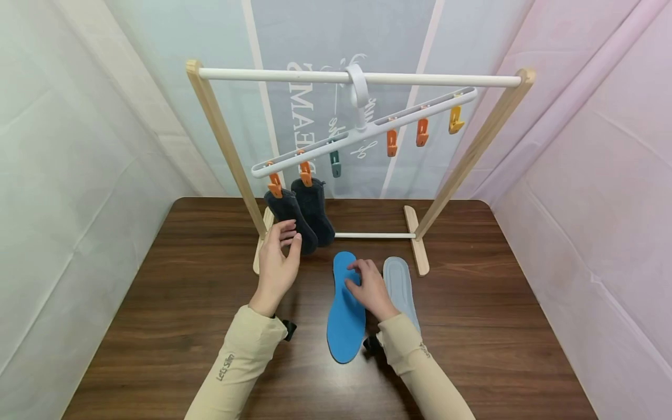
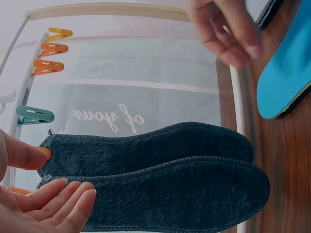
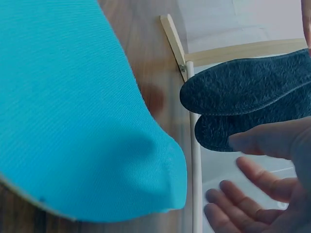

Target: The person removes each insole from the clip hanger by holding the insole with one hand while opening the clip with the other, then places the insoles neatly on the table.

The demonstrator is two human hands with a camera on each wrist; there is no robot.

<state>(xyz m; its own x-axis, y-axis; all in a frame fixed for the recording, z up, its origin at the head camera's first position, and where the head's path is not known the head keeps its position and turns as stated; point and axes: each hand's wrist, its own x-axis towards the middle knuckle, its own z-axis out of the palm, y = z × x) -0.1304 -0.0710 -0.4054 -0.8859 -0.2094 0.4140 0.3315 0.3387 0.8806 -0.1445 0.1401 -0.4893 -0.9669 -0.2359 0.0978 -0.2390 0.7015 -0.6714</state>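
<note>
Two dark fuzzy insoles hang by orange clips from the left end of a white hanger (image 1: 315, 150). My left hand (image 1: 278, 263) is beside the nearer dark insole (image 1: 295, 217), its fingers loosely bent and holding nothing; the other dark insole (image 1: 313, 207) hangs just behind. In the left wrist view, the fingertips (image 2: 80, 196) overlap the upper end of the nearer one. A blue insole (image 1: 343, 329) lies on the table, and over its upper part hovers my right hand (image 1: 371, 286), fingers relaxed with nothing between them. Partly hidden by the right arm, a grey insole (image 1: 397, 277) lies to the right.
A rack with wooden legs (image 1: 475, 146) and a white top bar (image 1: 446, 79) carries the tilted hanger. A green clip (image 1: 335, 160), orange clips (image 1: 422, 133) and a yellow clip (image 1: 455, 121) hang from it without insoles. Fabric walls (image 1: 84, 146) surround the brown table (image 1: 173, 303).
</note>
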